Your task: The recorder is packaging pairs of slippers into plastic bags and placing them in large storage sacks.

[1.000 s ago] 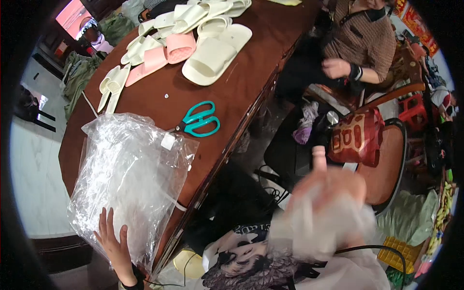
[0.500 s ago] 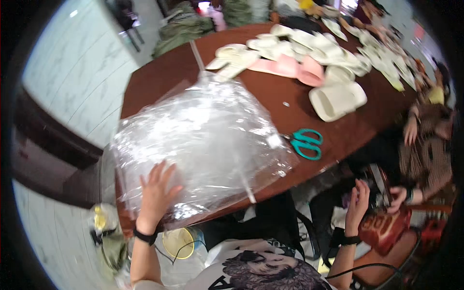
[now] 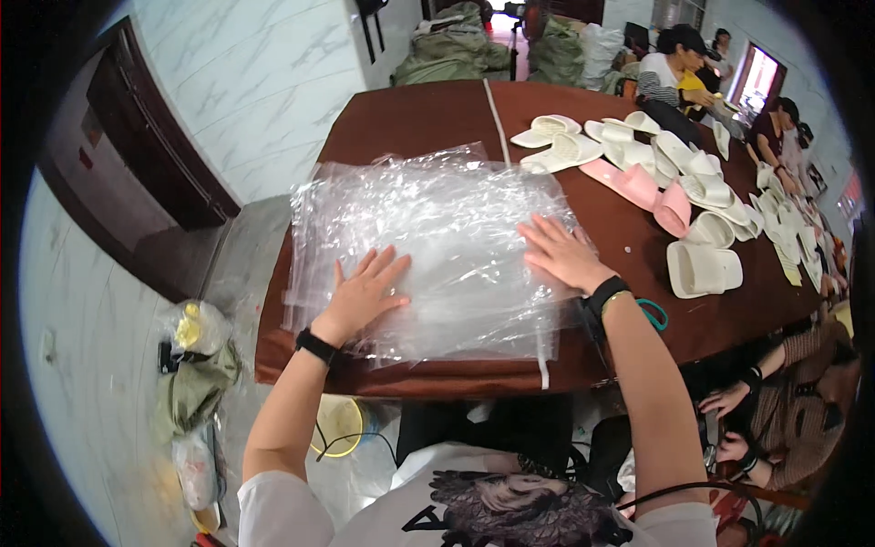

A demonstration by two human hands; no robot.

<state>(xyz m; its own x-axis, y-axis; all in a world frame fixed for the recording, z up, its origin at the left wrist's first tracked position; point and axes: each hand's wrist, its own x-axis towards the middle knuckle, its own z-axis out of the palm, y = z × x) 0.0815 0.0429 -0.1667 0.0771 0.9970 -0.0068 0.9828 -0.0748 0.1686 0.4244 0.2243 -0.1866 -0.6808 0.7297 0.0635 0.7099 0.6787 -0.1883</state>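
Observation:
A stack of clear plastic bags (image 3: 437, 228) lies flat and crinkled on the brown-covered table (image 3: 410, 114). My left hand (image 3: 360, 296) rests on the lower left part of the stack with its fingers spread. On the right side of the bags lies my right hand (image 3: 565, 253), palm down and fingers apart. Neither hand grips anything. Beneath my right wrist a pair of teal-handled scissors (image 3: 653, 315) is mostly hidden by the arm.
White slippers (image 3: 702, 266) and a pink pair (image 3: 638, 187) cover the table's right side. A white strip (image 3: 497, 123) runs under the bags. At the right, a nearby person's hands (image 3: 725, 398) show; other people sit farther back. A yellow-rimmed bucket (image 3: 344, 427) stands below the table.
My right hand has come from beside the table onto the bags. My left hand stays on them. The view has turned, and the stack now lies straighter and flatter.

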